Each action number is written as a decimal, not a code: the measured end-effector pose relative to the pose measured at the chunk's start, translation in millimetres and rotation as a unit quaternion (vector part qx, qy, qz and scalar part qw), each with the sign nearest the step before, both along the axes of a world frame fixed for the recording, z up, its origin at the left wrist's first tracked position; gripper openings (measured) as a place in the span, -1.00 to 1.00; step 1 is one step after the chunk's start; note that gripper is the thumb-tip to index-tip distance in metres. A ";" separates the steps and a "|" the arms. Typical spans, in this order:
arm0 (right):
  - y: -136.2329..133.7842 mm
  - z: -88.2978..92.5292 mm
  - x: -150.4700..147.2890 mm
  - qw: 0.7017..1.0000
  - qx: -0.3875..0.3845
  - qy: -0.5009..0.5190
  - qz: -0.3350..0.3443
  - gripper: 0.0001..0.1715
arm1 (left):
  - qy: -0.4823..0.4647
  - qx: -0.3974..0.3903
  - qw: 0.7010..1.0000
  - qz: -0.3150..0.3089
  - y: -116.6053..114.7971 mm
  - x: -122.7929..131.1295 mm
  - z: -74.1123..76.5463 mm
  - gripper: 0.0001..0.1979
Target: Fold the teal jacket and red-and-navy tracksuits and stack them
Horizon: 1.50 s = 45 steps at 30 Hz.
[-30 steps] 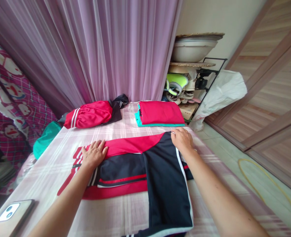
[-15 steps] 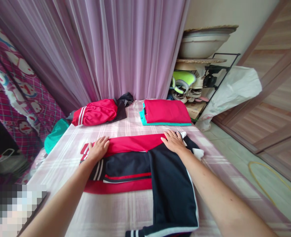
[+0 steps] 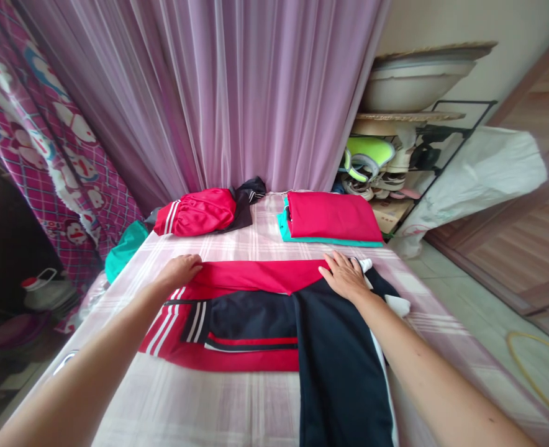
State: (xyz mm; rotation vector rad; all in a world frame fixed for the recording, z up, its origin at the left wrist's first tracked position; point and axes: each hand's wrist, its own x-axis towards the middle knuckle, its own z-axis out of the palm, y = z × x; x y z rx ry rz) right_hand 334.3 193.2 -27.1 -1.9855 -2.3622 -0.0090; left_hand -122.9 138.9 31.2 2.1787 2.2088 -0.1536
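Where the bare left hand (image 3: 181,271) touched its far edge, grip impossible to tell, a red-and-black, white-striped fabric jacket (image 3: 256,313) lay partly folded on pale pink checked cloth (image 3: 209,410); the right hand (image 3: 346,277) rested on it, fingers loosely spread.

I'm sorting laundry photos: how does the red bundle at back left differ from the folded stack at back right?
The bundle is bunched and wrinkled; the stack is flat and squared. The bundle has white stripes; the stack shows plain red on top. Dark fabric lies against the bundle's red; teal fabric shows beneath the stack's. Both lie on the checked cover.
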 end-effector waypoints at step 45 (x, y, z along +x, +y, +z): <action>-21.2 34.3 45.1 0.995 0.002 0.038 -0.090 -0.45 | 0.004 0.042 0.999 -0.003 -29.3 83.4 -37.5 -0.43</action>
